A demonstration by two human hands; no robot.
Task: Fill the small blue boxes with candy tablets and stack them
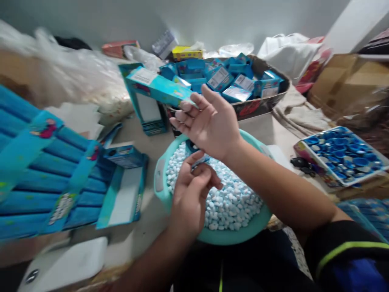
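Observation:
A turquoise plastic basin (240,237) holds a heap of small white and pale-blue pellets (234,202). Low over the pellets, my left hand (190,194) curls its fingers around a small blue container (191,147), mostly hidden by both hands. My right hand (212,123) is just above it, palm turned up, fingers apart and slightly bent, with nothing seen in it. Behind its fingertips a long light-blue carton (161,87) leans at a tilt; whether they touch it I cannot tell.
Blue packs (54,170) are stacked at left beside an opened blue carton (126,198). A white device (69,263) lies at front left. Behind the basin, a box (258,106) is full of small blue cartons. At right stands a tray (346,183) of blue caps.

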